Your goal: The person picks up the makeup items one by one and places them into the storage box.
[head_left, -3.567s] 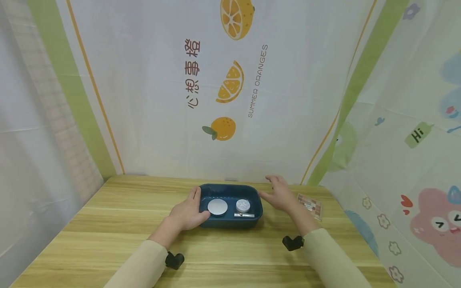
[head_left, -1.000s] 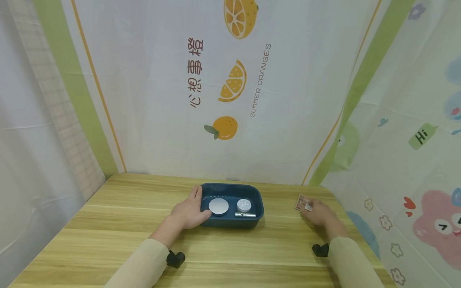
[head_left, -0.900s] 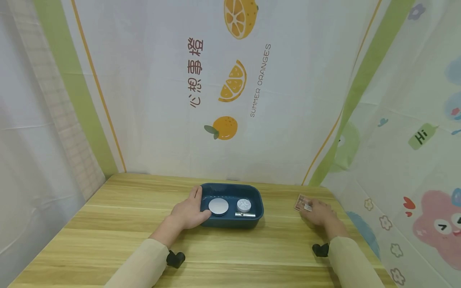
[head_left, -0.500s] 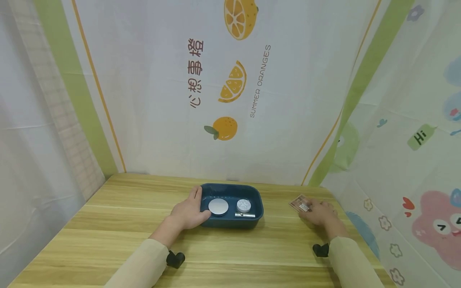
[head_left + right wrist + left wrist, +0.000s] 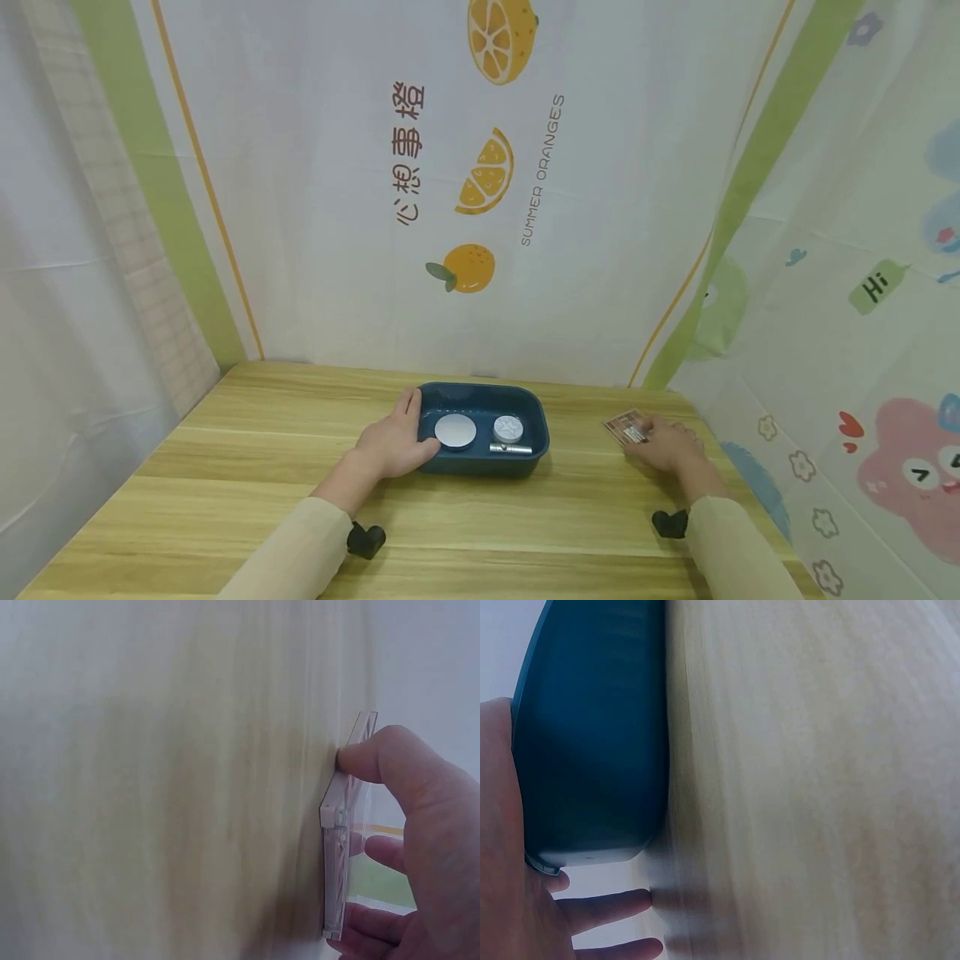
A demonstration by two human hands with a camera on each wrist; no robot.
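Note:
A dark blue rectangular box (image 5: pixel 480 467) stands on the wooden table, its left end gripped by my left hand (image 5: pixel 393 442) with the thumb over the near rim. In the left wrist view, some fingers extend past the box's end wall. Inside lie a plain white round disc (image 5: pixel 455 430), a white round case with a star-like pattern (image 5: pixel 508 428) and a thin silver tube (image 5: pixel 511 448). To the right, my right hand (image 5: pixel 667 444) pinches a flat eyeshadow palette (image 5: pixel 624 423) by its edges. The right wrist view shows this palette (image 5: pixel 335 847) at or near the tabletop, seen edge-on.
The wooden table (image 5: pixel 450 533) ends at a white curtain (image 5: pixel 337 292) printed with oranges. Another curtain (image 5: pixel 810 392) with cartoon prints hangs along the right side, and a pale one (image 5: pixel 75 350) along the left. Each wrist carries a small black mount (image 5: pixel 366 540).
My right hand has gone from beside the box to the palette, which has turned and shifted slightly left in its grip. My left hand has stayed on the box.

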